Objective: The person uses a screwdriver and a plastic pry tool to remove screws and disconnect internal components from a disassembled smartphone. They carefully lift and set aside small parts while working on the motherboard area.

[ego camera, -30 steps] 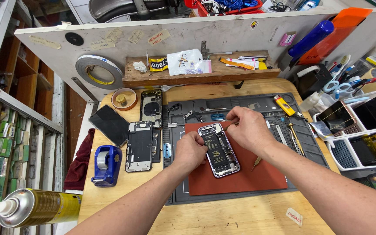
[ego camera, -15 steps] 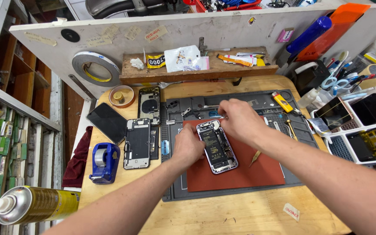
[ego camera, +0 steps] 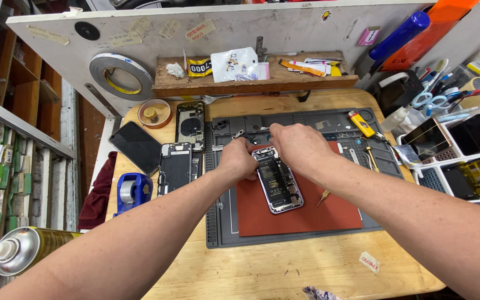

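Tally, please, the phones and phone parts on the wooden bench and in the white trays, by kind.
Opened phone under both hands: 1
Opened phone bodies at left: 2
Dark screen panel on bench: 1
Screens in white tray: 2
Total: 6

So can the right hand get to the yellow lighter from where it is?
Probably yes: the right hand is at the open phone, and the yellow lighter lies uncovered on the mat just beyond it.

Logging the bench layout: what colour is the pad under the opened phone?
Brick red pad, head view.
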